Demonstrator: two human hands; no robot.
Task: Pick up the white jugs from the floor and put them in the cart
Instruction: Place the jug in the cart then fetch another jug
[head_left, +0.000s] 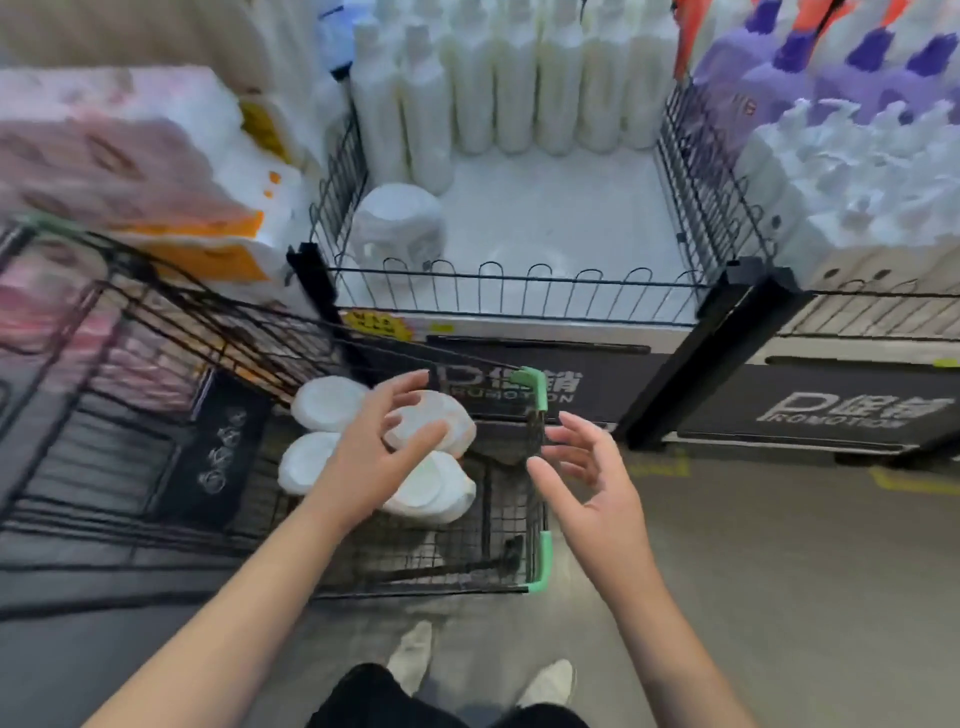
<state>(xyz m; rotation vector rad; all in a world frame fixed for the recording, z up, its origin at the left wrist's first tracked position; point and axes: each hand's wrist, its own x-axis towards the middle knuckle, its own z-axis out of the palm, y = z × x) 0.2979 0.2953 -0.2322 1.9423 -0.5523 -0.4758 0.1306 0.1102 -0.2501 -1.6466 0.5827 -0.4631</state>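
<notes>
Your left hand hovers, fingers spread, over four smooth, rounded white jugs lying in the black wire cart by its green-trimmed right edge. Your right hand, open and holding nothing, hangs just outside that edge. Beyond, a wire-fenced shelf holds tall white bottles above the grey floor.

Shop: stocked shelves, promotion signs.
</notes>
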